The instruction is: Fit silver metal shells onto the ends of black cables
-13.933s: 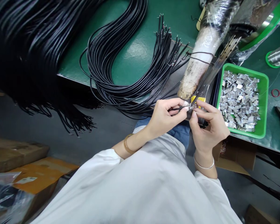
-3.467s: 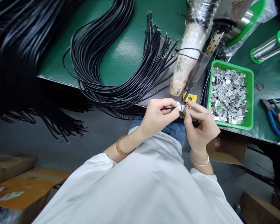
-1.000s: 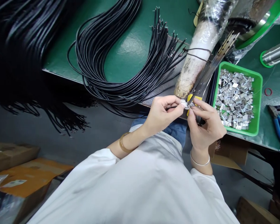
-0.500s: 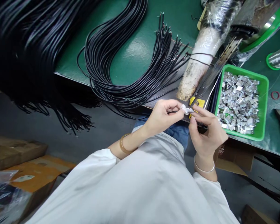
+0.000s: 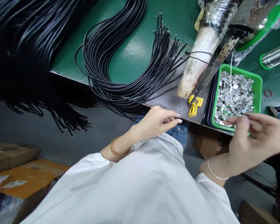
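Observation:
My left hand [image 5: 162,122] is above the table's front edge, thumb and forefinger pinched together. A tiny dark bit shows at its fingertips, too small to name. Left of it lies a bundle of black cables [image 5: 128,90] with stripped ends [image 5: 169,39]. My right hand [image 5: 256,140], slightly blurred, hovers at the front right corner of a green tray [image 5: 259,96]. Its forefinger stretches over the small metal pieces [image 5: 235,90] in the tray, the other fingers loosely bent, and I see nothing held in it. Between my hands, a yellow clip-like part [image 5: 196,105] sits under a metal rod.
A white, film-wrapped tube [image 5: 196,65] slants over the table beside a perforated metal bar [image 5: 226,51]. Pliers [image 5: 278,112], a red ring [image 5: 268,93] and a wire spool [image 5: 276,57] are at right. Large black cable bundles [image 5: 37,46] hang off the left edge, above cardboard boxes [image 5: 30,177].
My right hand has moved right, away from my left hand, to the tray's corner. The shiny metal piece between both hands no longer shows. My left hand has shifted slightly left.

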Action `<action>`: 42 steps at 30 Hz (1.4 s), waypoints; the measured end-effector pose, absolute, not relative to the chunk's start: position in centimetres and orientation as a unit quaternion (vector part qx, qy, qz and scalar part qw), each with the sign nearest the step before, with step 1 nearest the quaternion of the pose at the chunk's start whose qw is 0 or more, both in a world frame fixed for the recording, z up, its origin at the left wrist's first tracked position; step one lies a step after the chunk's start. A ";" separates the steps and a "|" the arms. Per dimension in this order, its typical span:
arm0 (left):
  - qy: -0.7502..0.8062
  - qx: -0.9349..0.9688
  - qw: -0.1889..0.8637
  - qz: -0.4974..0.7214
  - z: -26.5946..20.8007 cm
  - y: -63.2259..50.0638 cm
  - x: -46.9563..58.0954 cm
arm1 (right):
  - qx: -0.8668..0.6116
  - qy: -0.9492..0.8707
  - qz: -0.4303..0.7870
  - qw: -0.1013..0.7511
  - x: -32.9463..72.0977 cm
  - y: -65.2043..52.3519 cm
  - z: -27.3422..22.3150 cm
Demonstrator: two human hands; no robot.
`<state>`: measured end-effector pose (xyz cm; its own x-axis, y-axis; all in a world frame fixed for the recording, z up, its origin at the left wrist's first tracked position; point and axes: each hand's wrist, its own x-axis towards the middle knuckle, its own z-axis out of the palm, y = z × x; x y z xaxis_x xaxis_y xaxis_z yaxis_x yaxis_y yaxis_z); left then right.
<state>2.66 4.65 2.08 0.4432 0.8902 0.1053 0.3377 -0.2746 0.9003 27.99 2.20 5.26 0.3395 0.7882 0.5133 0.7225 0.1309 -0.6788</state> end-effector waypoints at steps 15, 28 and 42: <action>0.521 0.510 0.354 0.585 1.1 10.8 1.3 | -0.696 -0.673 0.026 0.248 31.6 7.1 3.8; 0.287 0.379 0.775 0.416 1.5 5.3 4.0 | -0.601 -0.536 0.076 0.588 24.6 3.7 5.9; 0.361 0.485 0.669 0.433 2.4 5.3 4.8 | -0.526 -0.605 0.264 0.535 21.3 2.7 2.6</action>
